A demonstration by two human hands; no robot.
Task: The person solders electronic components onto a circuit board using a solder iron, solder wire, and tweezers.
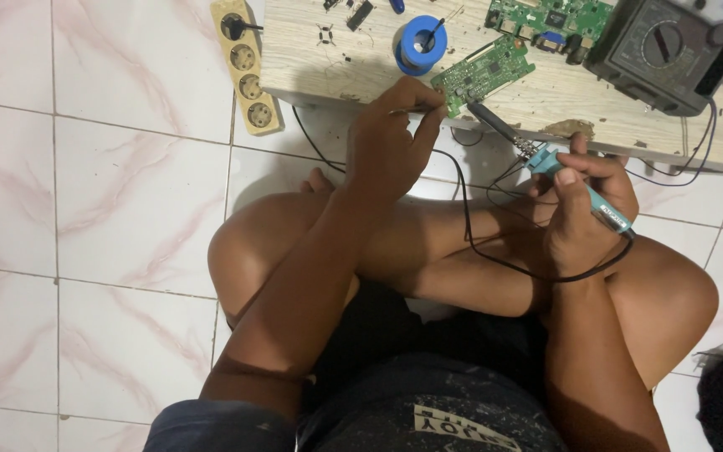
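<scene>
Our desk (328, 67) along the frame's top, power strip (248, 67) on the floor at its left end, solder spool (421, 42) top centre, circuit board (483, 74) right of it, our multimeter (671, 50) upper right

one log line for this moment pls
left hand: pinching small green circuit board edge | right hand: holding teal soldering iron, tip at board | site: low wooden table

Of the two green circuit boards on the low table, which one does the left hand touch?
The smaller circuit board at the table's near edge; the left hand pinches its corner. The larger circuit board lies farther back, untouched.
</scene>
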